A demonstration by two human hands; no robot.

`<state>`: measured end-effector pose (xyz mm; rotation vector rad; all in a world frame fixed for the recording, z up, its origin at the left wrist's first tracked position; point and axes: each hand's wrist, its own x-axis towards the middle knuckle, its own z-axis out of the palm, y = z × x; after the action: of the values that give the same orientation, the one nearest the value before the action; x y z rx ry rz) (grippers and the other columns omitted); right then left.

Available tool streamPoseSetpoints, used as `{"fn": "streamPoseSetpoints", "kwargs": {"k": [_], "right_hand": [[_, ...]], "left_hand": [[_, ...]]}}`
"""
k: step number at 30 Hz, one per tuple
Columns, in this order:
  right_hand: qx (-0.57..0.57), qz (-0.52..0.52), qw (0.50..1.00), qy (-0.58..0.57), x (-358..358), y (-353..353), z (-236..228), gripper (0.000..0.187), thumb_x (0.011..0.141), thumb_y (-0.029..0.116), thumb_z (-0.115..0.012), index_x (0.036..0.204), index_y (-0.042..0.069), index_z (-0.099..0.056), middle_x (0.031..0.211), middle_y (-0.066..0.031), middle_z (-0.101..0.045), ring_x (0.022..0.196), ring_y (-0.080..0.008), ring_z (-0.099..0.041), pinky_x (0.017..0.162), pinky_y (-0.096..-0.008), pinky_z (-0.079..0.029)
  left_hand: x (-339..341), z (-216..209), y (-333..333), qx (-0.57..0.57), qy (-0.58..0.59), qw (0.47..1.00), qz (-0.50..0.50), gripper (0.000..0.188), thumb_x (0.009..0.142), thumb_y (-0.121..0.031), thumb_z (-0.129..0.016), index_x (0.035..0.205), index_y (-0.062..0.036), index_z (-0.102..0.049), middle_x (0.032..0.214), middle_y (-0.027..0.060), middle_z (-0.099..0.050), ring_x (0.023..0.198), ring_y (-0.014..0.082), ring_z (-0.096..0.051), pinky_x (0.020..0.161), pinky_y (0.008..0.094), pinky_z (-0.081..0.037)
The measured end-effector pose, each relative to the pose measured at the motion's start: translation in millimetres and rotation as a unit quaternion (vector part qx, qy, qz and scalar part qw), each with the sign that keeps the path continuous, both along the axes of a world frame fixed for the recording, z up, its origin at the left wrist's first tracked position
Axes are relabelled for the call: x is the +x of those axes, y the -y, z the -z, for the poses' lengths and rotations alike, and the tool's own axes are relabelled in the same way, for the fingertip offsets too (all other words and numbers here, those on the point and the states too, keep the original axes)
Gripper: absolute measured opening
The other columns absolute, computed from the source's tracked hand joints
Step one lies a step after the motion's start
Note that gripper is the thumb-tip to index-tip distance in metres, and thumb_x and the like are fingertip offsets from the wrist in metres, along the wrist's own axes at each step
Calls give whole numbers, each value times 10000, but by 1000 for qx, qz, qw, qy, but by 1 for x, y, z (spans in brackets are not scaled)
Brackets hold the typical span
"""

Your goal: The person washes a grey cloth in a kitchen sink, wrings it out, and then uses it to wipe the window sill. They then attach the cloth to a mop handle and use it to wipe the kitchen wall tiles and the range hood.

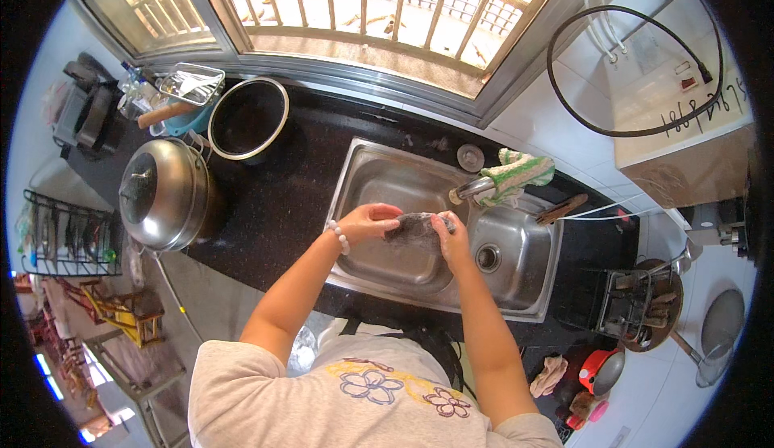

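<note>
Over the larger basin of the sink (387,176), a dark, flattish item (416,227) (its kind is unclear) stretches left to right between the hands; fingers of the left hand (368,222) and right hand (454,242) clamp its opposite ends, neither nearer.

pale shirt (322,408) bears seemingly embroidered flowers (371,385); beaded bracelet (344,244) is white.

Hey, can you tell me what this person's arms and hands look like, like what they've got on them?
Both arms have short, pale beige sleeves and are bare below them. The left hand has a bracelet of round, pale beads at its wrist; no bracelet or watch shows at the right hand's wrist. Neither hand wears a glove.
</note>
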<state>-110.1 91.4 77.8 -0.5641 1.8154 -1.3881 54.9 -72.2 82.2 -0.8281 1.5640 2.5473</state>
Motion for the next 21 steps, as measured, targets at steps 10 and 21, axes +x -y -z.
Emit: {"fn": "streamPoseSetpoints", "kwargs": {"k": [10,21], "right_hand": [[-42,26,995,-81,20,6,-7,236,823,158,-628,1018,36,-576,981,-76,-600,925,-177,-546,846,-292,-407],[-64,-56,973,-213,12,6,-17,276,884,277,-537,894,13,-620,788,-121,-612,755,-250,-589,696,-318,-442]], "left_hand": [[-22,23,-18,-181,-48,958,-217,206,901,-188,-542,922,13,-585,820,22,-612,757,67,-527,678,245,-434],[-34,5,-31,-269,16,947,-173,279,871,-269,-597,831,6,-581,647,66,-568,631,75,-496,591,269,-428]]}}
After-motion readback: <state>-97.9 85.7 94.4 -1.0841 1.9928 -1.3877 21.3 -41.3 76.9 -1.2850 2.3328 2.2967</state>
